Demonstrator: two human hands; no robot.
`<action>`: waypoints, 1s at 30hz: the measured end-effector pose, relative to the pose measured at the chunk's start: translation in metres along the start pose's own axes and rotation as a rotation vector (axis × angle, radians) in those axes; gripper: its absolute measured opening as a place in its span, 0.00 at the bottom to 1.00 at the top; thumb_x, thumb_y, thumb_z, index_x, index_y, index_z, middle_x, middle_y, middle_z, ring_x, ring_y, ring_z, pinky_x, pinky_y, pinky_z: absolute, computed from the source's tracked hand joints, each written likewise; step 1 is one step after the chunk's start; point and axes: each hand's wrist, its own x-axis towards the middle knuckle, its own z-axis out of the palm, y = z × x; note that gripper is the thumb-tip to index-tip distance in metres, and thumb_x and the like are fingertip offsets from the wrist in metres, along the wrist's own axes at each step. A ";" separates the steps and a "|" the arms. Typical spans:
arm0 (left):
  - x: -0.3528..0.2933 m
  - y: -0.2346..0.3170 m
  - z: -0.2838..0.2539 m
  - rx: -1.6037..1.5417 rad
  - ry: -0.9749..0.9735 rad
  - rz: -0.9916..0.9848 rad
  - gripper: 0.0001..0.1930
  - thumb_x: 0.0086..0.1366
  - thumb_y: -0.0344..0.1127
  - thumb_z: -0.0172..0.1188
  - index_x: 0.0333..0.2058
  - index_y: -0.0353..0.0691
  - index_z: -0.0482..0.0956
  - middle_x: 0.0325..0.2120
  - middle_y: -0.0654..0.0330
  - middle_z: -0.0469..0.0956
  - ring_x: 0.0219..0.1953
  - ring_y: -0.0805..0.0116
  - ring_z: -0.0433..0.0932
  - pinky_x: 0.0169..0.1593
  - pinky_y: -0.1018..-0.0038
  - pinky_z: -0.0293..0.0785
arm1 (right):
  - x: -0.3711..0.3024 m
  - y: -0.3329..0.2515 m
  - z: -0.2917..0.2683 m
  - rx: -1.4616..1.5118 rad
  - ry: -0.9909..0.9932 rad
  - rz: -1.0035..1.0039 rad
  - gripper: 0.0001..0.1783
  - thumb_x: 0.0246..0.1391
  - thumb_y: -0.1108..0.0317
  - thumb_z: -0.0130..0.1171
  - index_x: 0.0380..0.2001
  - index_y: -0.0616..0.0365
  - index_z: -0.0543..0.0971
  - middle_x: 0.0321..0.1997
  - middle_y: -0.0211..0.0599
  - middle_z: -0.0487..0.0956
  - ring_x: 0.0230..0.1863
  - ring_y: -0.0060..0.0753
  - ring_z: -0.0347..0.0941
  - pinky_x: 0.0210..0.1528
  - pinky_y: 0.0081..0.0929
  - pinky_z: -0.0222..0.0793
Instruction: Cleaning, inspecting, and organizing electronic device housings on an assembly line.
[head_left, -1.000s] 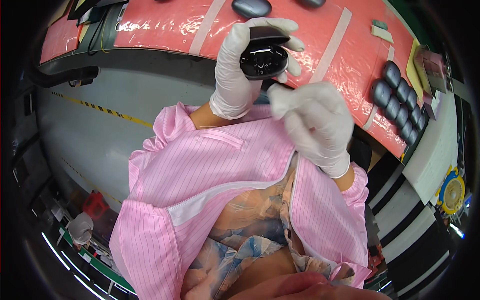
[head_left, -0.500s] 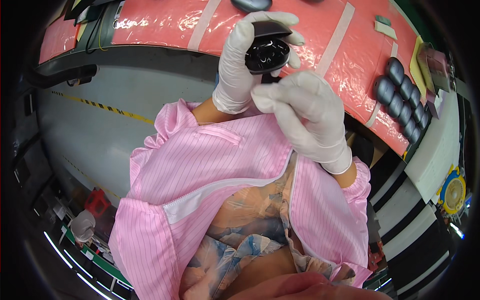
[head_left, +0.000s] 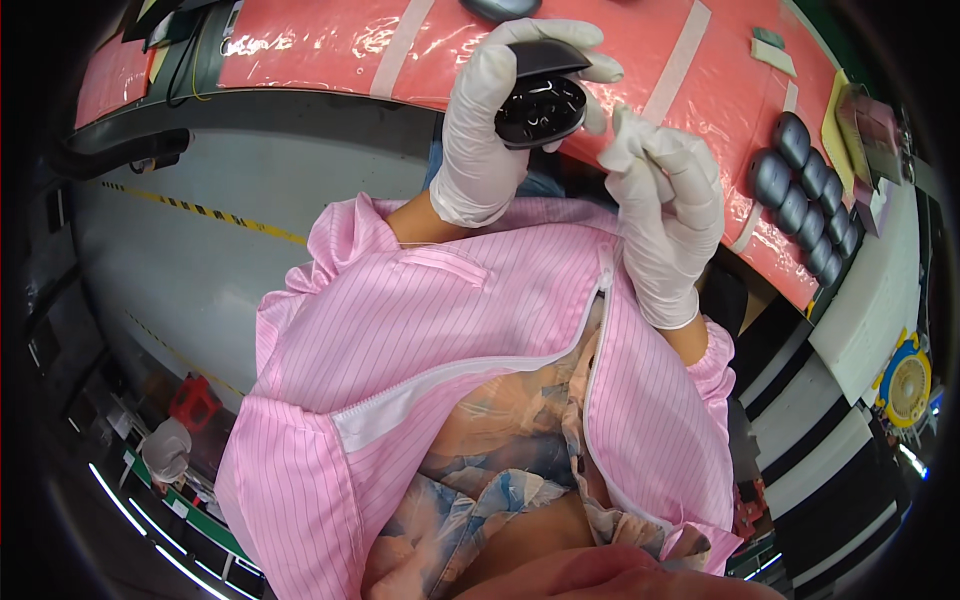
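My left hand (head_left: 472, 150), in a white glove, grips a glossy black earbud case (head_left: 540, 112) with its lid tilted open. Thumb and fingers wrap around the case's left, top and far right sides. The shiny hollowed inside faces me. To the right of the case and apart from it, my gloved right hand (head_left: 678, 215) is closed with fingers bent. Pinched at its fingertips is a small crumpled white cloth (head_left: 627, 142), hard to part from the white glove. Both hands are raised in front of the table's near edge.
Across the far side runs a table with a shiny red mat (head_left: 310, 45) and pale tape strips. Several dark rounded cases (head_left: 790, 195) stand grouped at its right, and another dark case (head_left: 500, 8) lies at the top edge. A blue-and-yellow fan (head_left: 905, 380) is at far right.
My right hand has moved right, away from the case, and turned upward; the white cloth at its fingertips now shows. My left hand with the case has shifted very slightly right.
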 end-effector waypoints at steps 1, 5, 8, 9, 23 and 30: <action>-0.001 0.002 0.002 0.002 -0.001 0.000 0.34 0.65 0.65 0.43 0.48 0.36 0.73 0.37 0.52 0.79 0.30 0.74 0.78 0.33 0.80 0.75 | 0.002 0.004 0.002 -0.104 0.098 -0.083 0.11 0.46 0.79 0.60 0.35 0.54 0.82 0.29 0.29 0.77 0.30 0.32 0.74 0.31 0.25 0.68; 0.000 0.011 0.014 0.006 0.148 -0.266 0.41 0.64 0.69 0.35 0.50 0.31 0.73 0.37 0.47 0.80 0.26 0.71 0.77 0.25 0.79 0.72 | 0.006 0.018 -0.008 -0.835 0.029 -0.536 0.18 0.38 0.82 0.67 0.36 0.53 0.81 0.30 0.30 0.73 0.28 0.30 0.72 0.30 0.22 0.66; 0.001 0.014 -0.003 -0.023 -0.077 -0.364 0.31 0.69 0.60 0.36 0.45 0.36 0.76 0.34 0.55 0.81 0.31 0.72 0.79 0.25 0.83 0.72 | 0.009 0.022 -0.023 -0.870 0.084 -0.471 0.21 0.37 0.79 0.69 0.39 0.52 0.82 0.30 0.31 0.74 0.28 0.30 0.71 0.29 0.23 0.66; -0.001 0.015 0.001 -0.020 -0.076 -0.361 0.31 0.69 0.60 0.36 0.45 0.36 0.76 0.34 0.55 0.81 0.31 0.72 0.79 0.25 0.83 0.72 | 0.010 0.028 -0.028 -0.900 0.109 -0.402 0.21 0.39 0.79 0.69 0.40 0.52 0.82 0.30 0.31 0.74 0.28 0.29 0.72 0.30 0.23 0.67; -0.004 -0.001 0.009 0.142 0.055 -0.156 0.40 0.60 0.68 0.46 0.51 0.30 0.70 0.36 0.50 0.77 0.36 0.66 0.76 0.44 0.72 0.73 | 0.015 -0.018 0.018 -0.604 -0.028 -0.351 0.14 0.44 0.81 0.61 0.38 0.61 0.77 0.31 0.39 0.75 0.29 0.39 0.72 0.32 0.30 0.67; 0.003 -0.001 -0.008 -0.006 -0.237 -0.064 0.42 0.61 0.69 0.46 0.52 0.28 0.68 0.36 0.51 0.77 0.35 0.65 0.79 0.39 0.73 0.77 | 0.002 -0.011 -0.025 0.200 -0.372 -0.024 0.14 0.57 0.66 0.57 0.39 0.68 0.78 0.33 0.36 0.74 0.29 0.23 0.71 0.35 0.18 0.67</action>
